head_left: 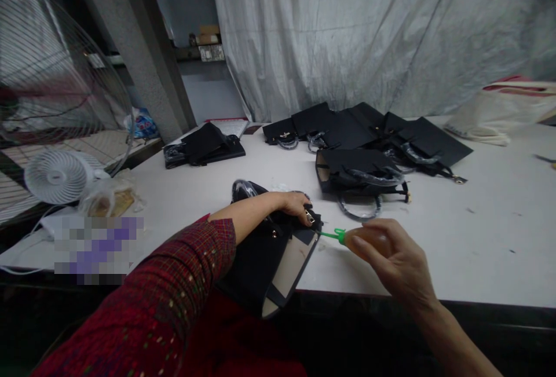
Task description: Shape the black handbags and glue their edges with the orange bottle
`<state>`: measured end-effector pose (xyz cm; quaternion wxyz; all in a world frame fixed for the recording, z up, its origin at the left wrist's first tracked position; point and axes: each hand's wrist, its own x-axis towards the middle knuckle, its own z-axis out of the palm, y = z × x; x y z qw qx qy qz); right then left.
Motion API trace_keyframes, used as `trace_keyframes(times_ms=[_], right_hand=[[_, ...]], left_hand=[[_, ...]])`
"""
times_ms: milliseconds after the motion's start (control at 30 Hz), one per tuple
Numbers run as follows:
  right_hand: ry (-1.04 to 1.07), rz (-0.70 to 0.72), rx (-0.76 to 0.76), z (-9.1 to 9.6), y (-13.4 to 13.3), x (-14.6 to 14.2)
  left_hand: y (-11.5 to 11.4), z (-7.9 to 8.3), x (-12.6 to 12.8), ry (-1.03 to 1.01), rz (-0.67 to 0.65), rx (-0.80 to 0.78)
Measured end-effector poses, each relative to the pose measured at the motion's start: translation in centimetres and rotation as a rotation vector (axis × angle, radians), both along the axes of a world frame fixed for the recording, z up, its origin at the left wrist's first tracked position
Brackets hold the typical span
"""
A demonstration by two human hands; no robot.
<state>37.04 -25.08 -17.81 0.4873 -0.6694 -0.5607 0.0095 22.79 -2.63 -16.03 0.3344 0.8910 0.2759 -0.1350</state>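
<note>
A black handbag (pixel 256 249) lies tilted at the table's front edge, its pale inner side facing up and its handle (pixel 245 189) wrapped in clear plastic. My left hand (pixel 297 206) is closed on the bag's black strap end, beside a gold-coloured metal clasp (pixel 309 217). In my right hand (pixel 397 258) is a small amber squeeze bottle (pixel 369 242) with a green nozzle. The nozzle (pixel 329 234) points left, its tip at the bag's edge just below my left fingers; whether it touches cannot be told.
Another black handbag (pixel 360 171) stands close behind, with several more bags (pixel 356 128) piled further back on the white table (pixel 456 238). A further bag (pixel 208 145) lies at the left rear. A small white fan (pixel 56 177) and a plastic bag (pixel 110 197) occupy the left side.
</note>
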Motion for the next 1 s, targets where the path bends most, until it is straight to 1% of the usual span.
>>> trace_keyframes(times_ms=[100, 200, 267, 367, 433, 467, 567, 633, 733, 800, 900, 933, 1000], right_hand=[[0.054, -0.013, -0.049, -0.2, 0.2, 0.0], [0.081, -0.021, -0.057, -0.6, -0.2, -0.1], [0.091, 0.014, -0.082, -0.8, -0.9, -0.4], [0.1, 0.138, -0.12, -1.1, -2.1, -0.9], [0.084, 0.196, -0.091, -1.3, -2.6, -1.3], [0.072, 0.195, -0.061, -1.3, -2.7, -1.4], [0.05, 0.135, 0.008, -1.4, -2.9, -1.6], [0.056, 0.165, -0.02, -1.5, -3.0, -1.8], [0.065, 0.283, -0.08, -1.7, -3.3, -2.2], [0.053, 0.281, -0.051, -1.7, -3.5, -2.5], [0.038, 0.221, -0.001, -1.6, -3.7, -2.7], [0.038, 0.235, -0.015, -1.5, -3.9, -2.8], [0.043, 0.313, -0.059, -1.3, -4.1, -3.0]], left_hand=[[-0.1, 0.1, 0.0, 0.001, 0.002, -0.005], [-0.2, 0.1, -0.1, 0.001, 0.005, -0.014], [-0.2, 0.1, -0.1, 0.002, 0.004, -0.014], [-0.1, 0.0, -0.1, 0.004, -0.003, -0.011], [-0.1, 0.0, -0.1, 0.003, -0.006, -0.013], [-0.1, -0.1, 0.0, 0.002, -0.006, -0.014], [-0.1, 0.0, -0.1, 0.003, -0.006, -0.018], [-0.1, 0.0, -0.1, 0.003, -0.007, -0.019], [-0.1, 0.1, -0.1, 0.0, -0.005, -0.017], [-0.1, 0.2, -0.1, 0.001, -0.005, -0.01], [-0.2, 0.3, -0.1, 0.008, -0.012, 0.002], [-0.2, 0.4, -0.1, 0.011, -0.014, 0.003], [-0.1, 0.4, -0.1, 0.013, -0.017, 0.006]])
